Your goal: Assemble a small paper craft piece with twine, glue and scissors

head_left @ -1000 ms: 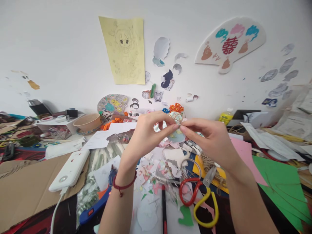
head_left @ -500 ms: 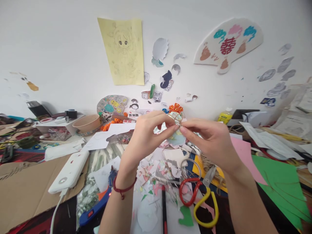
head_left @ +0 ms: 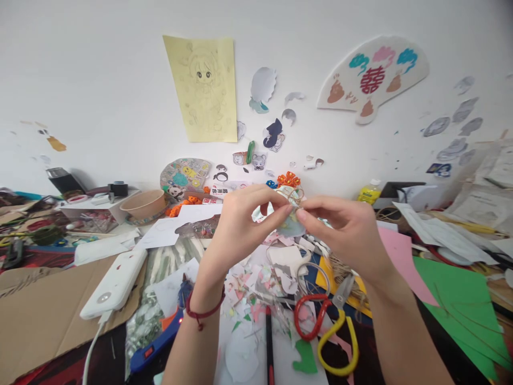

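carefully, the left hand point(head_left: 248, 227) and right hand point(head_left: 340, 232) pinch a small twine-wound paper charm point(head_left: 292, 208) — both grips narrow — above paper scraps point(head_left: 256, 280) and red-and-yellow-handled scissors point(head_left: 308, 315).

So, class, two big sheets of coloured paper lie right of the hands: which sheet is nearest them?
The pink sheet, which lies close beside the right hand; the green sheet lies farther out, beyond the pink one.

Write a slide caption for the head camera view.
Left hand and right hand pinch a string-looped paper piece above scattered paper scraps.
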A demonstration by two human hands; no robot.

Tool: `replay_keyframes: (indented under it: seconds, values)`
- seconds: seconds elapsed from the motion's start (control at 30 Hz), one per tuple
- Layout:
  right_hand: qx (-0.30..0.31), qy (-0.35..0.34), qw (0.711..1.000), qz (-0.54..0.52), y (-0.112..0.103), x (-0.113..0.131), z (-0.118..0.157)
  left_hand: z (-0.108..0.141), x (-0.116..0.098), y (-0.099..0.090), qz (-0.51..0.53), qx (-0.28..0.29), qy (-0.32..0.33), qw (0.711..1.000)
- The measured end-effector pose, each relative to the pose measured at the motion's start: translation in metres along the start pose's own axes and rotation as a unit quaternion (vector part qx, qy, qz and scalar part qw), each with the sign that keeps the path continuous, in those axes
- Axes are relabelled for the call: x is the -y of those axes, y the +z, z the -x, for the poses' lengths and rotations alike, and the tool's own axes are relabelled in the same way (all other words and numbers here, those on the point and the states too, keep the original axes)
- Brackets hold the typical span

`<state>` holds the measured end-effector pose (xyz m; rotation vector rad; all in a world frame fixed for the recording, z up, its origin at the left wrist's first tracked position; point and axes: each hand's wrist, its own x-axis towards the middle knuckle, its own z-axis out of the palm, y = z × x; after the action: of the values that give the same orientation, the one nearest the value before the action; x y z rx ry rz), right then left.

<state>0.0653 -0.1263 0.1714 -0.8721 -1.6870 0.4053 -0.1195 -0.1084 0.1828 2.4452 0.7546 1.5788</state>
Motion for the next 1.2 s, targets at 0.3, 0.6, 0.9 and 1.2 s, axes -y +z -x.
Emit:
replay_keyframes:
  seconds: [0.3, 0.6, 0.9, 1.2]
  values:
    - [-0.019, 0.010, 0.999, -0.028, 0.0085, -0.0044, 0.0003, 0.0007, -0.0005, 0.0030, -0.043, -0.024, 0.018, 0.999]
    - [-0.030, -0.005, 0.999, -0.042, 0.0097, -0.0018, 0.0015, 0.0007, -0.0008, 0.0050, -0.051, -0.034, 0.028, 0.998]
    - [-0.009, 0.021, 0.996, -0.085, 0.0087, -0.0026, -0.0006, 0.0004, -0.0015, 0.0036, -0.059, -0.046, 0.032, 0.997]
    - [0.001, 0.043, 0.997, -0.062, 0.0063, -0.0052, -0.0021, 0.0011, 0.0023, 0.0060, -0.068, -0.051, 0.042, 0.996]
